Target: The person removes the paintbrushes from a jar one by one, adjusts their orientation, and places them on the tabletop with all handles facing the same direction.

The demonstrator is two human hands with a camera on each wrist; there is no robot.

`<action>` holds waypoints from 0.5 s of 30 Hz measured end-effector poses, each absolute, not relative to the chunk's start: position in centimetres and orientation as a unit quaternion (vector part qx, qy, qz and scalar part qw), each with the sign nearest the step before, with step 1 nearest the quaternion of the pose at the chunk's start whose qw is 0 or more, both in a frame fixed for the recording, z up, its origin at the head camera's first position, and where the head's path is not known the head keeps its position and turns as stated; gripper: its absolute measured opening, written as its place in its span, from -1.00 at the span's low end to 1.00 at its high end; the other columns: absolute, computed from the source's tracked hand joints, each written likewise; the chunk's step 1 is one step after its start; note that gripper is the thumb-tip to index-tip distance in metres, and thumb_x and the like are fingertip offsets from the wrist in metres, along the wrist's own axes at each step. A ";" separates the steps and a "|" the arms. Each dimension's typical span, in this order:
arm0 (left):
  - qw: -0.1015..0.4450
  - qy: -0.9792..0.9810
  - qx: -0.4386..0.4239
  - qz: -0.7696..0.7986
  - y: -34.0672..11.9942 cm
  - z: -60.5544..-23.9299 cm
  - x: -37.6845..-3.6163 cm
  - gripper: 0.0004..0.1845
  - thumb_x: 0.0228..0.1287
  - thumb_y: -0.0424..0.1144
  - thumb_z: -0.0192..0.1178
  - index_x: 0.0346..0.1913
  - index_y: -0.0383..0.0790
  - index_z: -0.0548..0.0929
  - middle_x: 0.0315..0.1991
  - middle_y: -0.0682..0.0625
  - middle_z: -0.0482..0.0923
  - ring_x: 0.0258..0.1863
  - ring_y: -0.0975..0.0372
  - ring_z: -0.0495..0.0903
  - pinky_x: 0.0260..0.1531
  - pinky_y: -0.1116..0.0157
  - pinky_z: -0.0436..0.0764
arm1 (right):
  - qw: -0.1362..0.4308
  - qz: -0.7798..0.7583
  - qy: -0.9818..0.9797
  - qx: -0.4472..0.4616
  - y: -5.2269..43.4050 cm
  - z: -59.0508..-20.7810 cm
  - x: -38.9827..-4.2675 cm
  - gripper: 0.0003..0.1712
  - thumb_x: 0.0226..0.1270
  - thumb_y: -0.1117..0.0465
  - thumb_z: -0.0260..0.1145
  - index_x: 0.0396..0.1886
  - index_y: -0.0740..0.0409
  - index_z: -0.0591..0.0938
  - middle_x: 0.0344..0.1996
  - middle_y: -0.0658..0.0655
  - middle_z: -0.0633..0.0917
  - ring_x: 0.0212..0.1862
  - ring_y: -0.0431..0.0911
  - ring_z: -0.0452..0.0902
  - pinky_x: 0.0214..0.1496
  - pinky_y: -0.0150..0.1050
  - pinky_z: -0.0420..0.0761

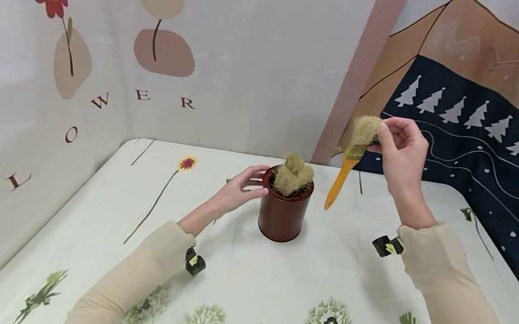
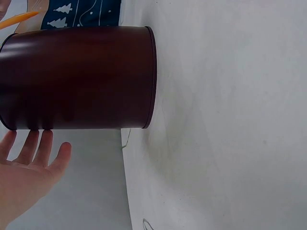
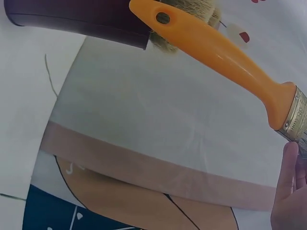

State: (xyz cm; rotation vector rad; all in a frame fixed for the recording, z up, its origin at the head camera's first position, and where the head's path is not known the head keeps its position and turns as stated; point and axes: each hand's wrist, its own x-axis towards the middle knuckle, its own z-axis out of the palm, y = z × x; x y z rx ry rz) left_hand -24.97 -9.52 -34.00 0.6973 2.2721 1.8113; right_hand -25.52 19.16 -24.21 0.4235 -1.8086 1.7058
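A dark red tin can (image 1: 283, 211) stands upright on the table with several brush heads (image 1: 292, 174) sticking out of its top. My left hand (image 1: 243, 185) rests against the can's upper left side with fingers nearly straight; in the left wrist view the fingertips (image 2: 33, 139) touch the can wall (image 2: 81, 76). My right hand (image 1: 401, 150) is raised to the right of the can and pinches a paintbrush (image 1: 352, 154) at its bristles, orange handle (image 3: 216, 52) hanging down above the table.
The table carries a flower-print cloth (image 1: 268, 299). Printed backdrops stand close behind and on both sides. Small black clips (image 1: 195, 262) sit at both sleeves.
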 end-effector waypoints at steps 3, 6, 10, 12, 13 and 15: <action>0.076 0.760 0.231 0.602 -9.5 -34.0 -24.9 -0.42 0.23 -0.33 0.08 0.29 -0.27 0.15 0.17 -0.24 0.22 0.12 0.00 0.25 0.05 0.15 0.31 | 0.301 0.633 -0.698 0.149 19.2 -24.6 -25.6 -0.89 0.21 0.30 0.17 -0.26 0.21 0.51 -0.35 0.13 0.55 -0.34 -0.10 0.50 -0.37 -0.44 0.54; 0.076 0.759 0.231 0.603 -9.5 -33.9 -24.9 -0.42 0.23 -0.34 0.07 0.29 -0.28 0.15 0.17 -0.24 0.21 0.12 0.00 0.25 0.05 0.15 0.31 | 0.295 0.621 -0.712 0.140 19.4 -25.1 -25.8 -0.88 0.23 0.28 0.16 -0.25 0.21 0.51 -0.36 0.12 0.55 -0.35 -0.11 0.49 -0.38 -0.45 0.54; 0.078 0.760 0.229 0.603 -9.5 -34.0 -24.9 -0.42 0.23 -0.34 0.07 0.29 -0.27 0.14 0.17 -0.23 0.21 0.12 0.01 0.25 0.05 0.15 0.31 | 0.284 0.609 -0.730 0.124 19.5 -25.9 -26.0 -0.86 0.23 0.25 0.16 -0.24 0.20 0.51 -0.36 0.08 0.55 -0.34 -0.13 0.49 -0.38 -0.46 0.54; 0.079 0.761 0.229 0.602 -9.5 -34.0 -24.9 -0.42 0.24 -0.34 0.06 0.29 -0.28 0.14 0.17 -0.24 0.21 0.13 0.00 0.25 0.05 0.15 0.31 | 0.277 0.605 -0.737 0.116 19.5 -26.2 -26.0 -0.84 0.23 0.23 0.16 -0.22 0.19 0.51 -0.35 0.05 0.55 -0.35 -0.14 0.49 -0.38 -0.47 0.53; 0.079 0.762 0.229 0.601 -9.5 -34.0 -24.9 -0.42 0.24 -0.33 0.06 0.29 -0.27 0.13 0.18 -0.23 0.21 0.13 0.01 0.25 0.05 0.15 0.31 | 0.273 0.605 -0.739 0.113 19.4 -26.3 -26.0 -0.84 0.23 0.23 0.17 -0.22 0.19 0.51 -0.35 0.04 0.55 -0.35 -0.15 0.49 -0.39 -0.48 0.53; 0.079 0.762 0.231 0.600 -9.5 -33.9 -24.9 -0.42 0.24 -0.33 0.07 0.29 -0.28 0.13 0.18 -0.24 0.20 0.13 0.00 0.24 0.05 0.14 0.31 | 0.267 0.601 -0.746 0.109 19.4 -26.6 -26.0 -0.81 0.23 0.22 0.16 -0.20 0.21 0.51 -0.36 0.03 0.55 -0.36 -0.17 0.49 -0.39 -0.48 0.53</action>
